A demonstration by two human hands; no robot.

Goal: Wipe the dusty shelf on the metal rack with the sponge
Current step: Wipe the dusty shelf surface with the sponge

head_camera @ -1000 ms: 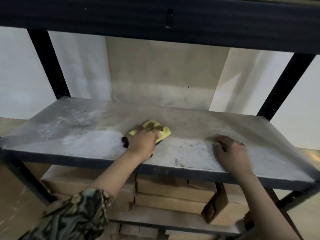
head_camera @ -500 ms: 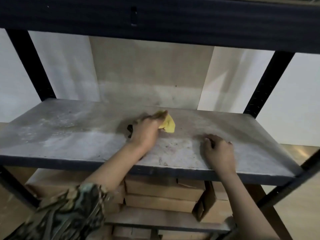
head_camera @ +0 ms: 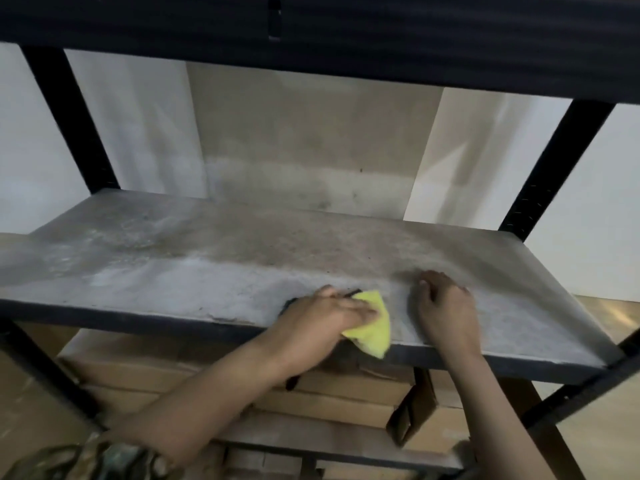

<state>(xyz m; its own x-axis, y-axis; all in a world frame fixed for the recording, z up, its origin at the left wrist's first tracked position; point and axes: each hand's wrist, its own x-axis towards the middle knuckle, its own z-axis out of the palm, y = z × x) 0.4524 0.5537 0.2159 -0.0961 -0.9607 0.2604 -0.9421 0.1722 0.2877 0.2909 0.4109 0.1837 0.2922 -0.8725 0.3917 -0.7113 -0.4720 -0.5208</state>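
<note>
Sponge first: it is yellow, and we have it at the front edge of the dusty shelf, a corner of it hanging just over the dark lip. Our left hand lies across its top, fingers stretched out over it and pressing it down on the board; we cannot tell whether the thumb curls under. Our right hand rests on the shelf just beside the sponge, fingers bent with their tips on the surface, holding nothing.

We judge the wiping to be under way but far from done. The strip round the sponge and toward the right end looks greyer and smoother, while pale powdery dust lies thick across the left half and in a band along the middle. The back of the board looks brown and mottled; whether that is cleaned or just dim we cannot tell.

Around this, the black metal rack frames the shelf, and cardboard boxes sit stacked on the level below.
</note>
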